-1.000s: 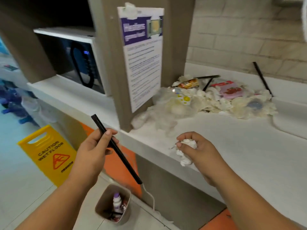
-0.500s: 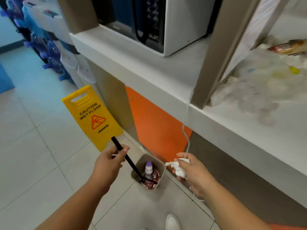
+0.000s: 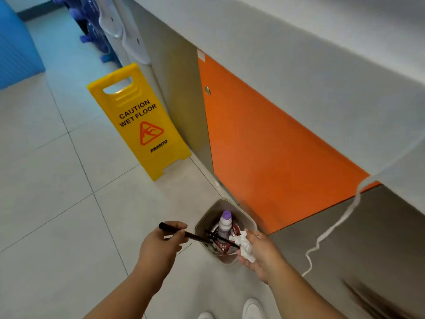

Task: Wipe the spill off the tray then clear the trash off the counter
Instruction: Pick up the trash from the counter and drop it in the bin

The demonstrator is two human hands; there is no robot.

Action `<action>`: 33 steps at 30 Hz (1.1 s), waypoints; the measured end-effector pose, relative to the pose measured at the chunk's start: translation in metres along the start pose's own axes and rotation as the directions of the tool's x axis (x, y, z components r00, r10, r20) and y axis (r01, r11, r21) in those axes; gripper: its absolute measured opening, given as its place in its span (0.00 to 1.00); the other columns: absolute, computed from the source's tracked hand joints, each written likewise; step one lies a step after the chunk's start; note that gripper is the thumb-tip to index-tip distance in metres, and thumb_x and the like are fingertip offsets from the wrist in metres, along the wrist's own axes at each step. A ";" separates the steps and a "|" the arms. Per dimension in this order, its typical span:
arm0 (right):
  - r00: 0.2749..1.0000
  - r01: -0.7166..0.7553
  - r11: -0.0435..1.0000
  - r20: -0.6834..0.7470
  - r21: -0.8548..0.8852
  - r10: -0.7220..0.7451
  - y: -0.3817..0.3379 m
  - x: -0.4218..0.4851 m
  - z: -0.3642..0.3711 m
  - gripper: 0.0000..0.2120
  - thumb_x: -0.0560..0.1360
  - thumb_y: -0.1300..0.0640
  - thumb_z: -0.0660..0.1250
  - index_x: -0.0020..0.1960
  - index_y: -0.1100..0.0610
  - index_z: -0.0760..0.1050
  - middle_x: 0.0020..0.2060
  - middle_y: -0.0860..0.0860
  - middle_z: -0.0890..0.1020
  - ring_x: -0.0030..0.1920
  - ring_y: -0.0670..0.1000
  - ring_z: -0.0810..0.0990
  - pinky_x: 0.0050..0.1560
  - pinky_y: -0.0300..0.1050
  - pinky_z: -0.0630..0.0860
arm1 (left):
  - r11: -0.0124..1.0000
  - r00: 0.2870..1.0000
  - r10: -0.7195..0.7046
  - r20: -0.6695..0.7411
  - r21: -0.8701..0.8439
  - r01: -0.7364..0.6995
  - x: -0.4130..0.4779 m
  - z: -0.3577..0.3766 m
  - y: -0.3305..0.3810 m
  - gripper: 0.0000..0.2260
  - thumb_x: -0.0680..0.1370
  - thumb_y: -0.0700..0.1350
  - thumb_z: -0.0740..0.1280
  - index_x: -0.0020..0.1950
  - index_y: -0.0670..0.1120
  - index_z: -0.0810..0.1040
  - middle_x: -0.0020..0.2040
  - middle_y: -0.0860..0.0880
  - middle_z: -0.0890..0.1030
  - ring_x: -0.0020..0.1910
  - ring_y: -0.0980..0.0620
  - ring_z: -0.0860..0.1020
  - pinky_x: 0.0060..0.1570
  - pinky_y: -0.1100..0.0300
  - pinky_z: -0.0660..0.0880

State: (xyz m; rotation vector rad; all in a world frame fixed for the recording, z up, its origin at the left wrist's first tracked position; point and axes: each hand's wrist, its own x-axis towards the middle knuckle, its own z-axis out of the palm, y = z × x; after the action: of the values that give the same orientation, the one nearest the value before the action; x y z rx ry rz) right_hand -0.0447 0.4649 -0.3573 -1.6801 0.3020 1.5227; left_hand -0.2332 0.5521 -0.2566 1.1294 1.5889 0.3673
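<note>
A small beige trash bin (image 3: 246, 217) stands on the floor against the counter base, holding a purple-capped bottle (image 3: 225, 224) and red wrappers. My left hand (image 3: 161, 245) grips a thin black stick (image 3: 171, 228) whose far end reaches over the bin's rim. My right hand (image 3: 259, 254) holds a crumpled white tissue (image 3: 246, 246) right above the bin's near right edge. The counter top and the tray are out of view.
A yellow wet-floor sign (image 3: 140, 120) stands on the tiled floor left of the bin. An orange cabinet door (image 3: 264, 153) and grey panels form the counter front. A white cord (image 3: 331, 236) hangs down the panel on the right. My shoes (image 3: 251, 308) show at the bottom.
I have bent down from the counter toward the floor. Both hands dropped to the bin, the stick's tip now over its rim and the tissue just above it.
</note>
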 end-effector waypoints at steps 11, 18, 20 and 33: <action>0.993 -0.114 0.993 0.039 -0.009 0.114 0.011 0.074 0.016 0.15 0.79 0.48 0.61 0.64 0.52 0.68 0.57 0.53 0.74 0.55 0.56 0.73 0.57 0.60 0.74 | 0.996 0.996 -0.081 -0.038 -0.046 0.079 0.047 0.038 -0.047 0.08 0.76 0.36 0.64 0.46 0.45 0.80 0.46 0.46 0.82 0.47 0.49 0.83 0.51 0.52 0.79; 0.995 -0.093 0.986 0.010 -0.136 0.095 0.025 0.075 0.007 0.13 0.79 0.52 0.61 0.63 0.54 0.70 0.53 0.51 0.77 0.56 0.53 0.76 0.49 0.50 0.75 | 0.992 0.991 -0.128 -0.026 -0.024 0.127 0.061 0.051 -0.068 0.07 0.74 0.33 0.65 0.44 0.44 0.79 0.44 0.43 0.83 0.45 0.47 0.83 0.49 0.51 0.79; 0.997 -0.083 0.985 -0.008 -0.150 0.082 0.031 0.072 -0.002 0.09 0.79 0.52 0.62 0.57 0.55 0.72 0.52 0.52 0.78 0.53 0.52 0.78 0.44 0.46 0.76 | 0.984 0.986 -0.169 -0.009 -0.059 0.168 0.066 0.056 -0.074 0.06 0.73 0.31 0.66 0.45 0.41 0.78 0.45 0.40 0.82 0.46 0.45 0.82 0.47 0.52 0.79; 0.998 0.003 0.992 -0.063 -0.126 -0.011 0.020 0.040 -0.021 0.04 0.79 0.56 0.61 0.48 0.53 0.74 0.46 0.53 0.79 0.47 0.51 0.79 0.40 0.43 0.74 | 0.938 0.921 -0.346 0.178 0.085 0.336 0.057 0.065 -0.061 0.22 0.77 0.45 0.68 0.70 0.44 0.68 0.62 0.43 0.75 0.54 0.46 0.77 0.56 0.52 0.75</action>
State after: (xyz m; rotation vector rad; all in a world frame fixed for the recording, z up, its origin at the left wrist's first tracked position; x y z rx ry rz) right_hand -0.0332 0.4512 -0.4038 -1.8292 0.2378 1.5123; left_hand -0.2015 0.5475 -0.3578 0.8748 1.5933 -0.0150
